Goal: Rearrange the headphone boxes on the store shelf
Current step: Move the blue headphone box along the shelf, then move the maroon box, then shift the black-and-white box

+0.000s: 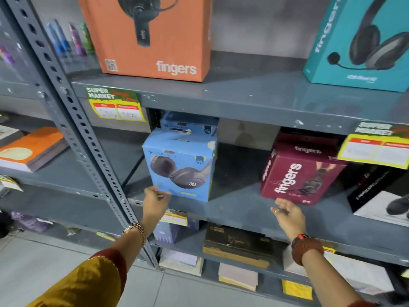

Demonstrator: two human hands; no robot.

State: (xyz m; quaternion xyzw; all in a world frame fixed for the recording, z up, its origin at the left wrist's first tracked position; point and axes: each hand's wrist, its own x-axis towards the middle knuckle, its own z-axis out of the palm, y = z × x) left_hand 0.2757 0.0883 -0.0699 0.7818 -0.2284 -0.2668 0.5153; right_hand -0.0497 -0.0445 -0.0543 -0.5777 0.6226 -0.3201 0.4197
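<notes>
A light blue headphone box (180,166) stands on the middle grey shelf (239,209), with a second blue box (188,122) behind it. My left hand (155,201) touches the front box's lower left corner with its fingertips. To the right, a maroon "fingers" box (296,173) sits at an angle on the same shelf. My right hand (287,212) is open, palm up, just below and in front of the maroon box's lower edge. On the shelf above stand an orange "fingers" box (152,38) and a teal "fingers" box (358,43).
A black and white box (380,196) stands at the far right of the middle shelf. Yellow price tags (117,105) hang from the shelf edges. A perforated steel upright (73,111) runs down the left. Notebooks and packs fill the lower shelf (234,247).
</notes>
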